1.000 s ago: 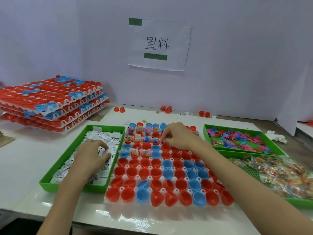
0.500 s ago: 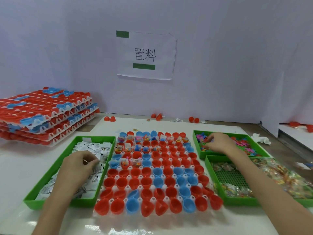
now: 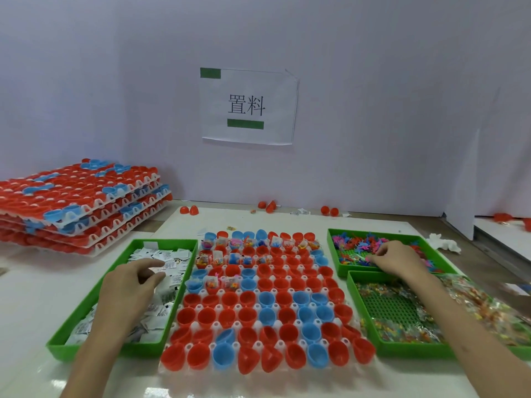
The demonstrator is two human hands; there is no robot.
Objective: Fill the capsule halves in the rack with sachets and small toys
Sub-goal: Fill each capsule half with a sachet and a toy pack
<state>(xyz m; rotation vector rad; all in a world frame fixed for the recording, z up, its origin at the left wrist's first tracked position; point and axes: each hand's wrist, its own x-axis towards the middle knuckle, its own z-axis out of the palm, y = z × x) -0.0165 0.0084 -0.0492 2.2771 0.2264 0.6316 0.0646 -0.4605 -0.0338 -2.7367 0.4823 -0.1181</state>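
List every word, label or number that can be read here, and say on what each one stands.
"置料": black print on the white paper sheet stuck on the wall, between two green bars.
Sachets in the left green tray: black print, too small to read.
Nothing else is readable.

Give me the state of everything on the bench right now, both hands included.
rack, far rows partly filled, near rows empty.
sachet tray, holds white sachets.
toy tray, holds coloured toys.
bag tray, clear bags round a bare middle.
spare racks, stacked, loaded.
left hand, in the sachet tray, grip unclear.
right hand, fingertips in the toy tray, grip unclear.
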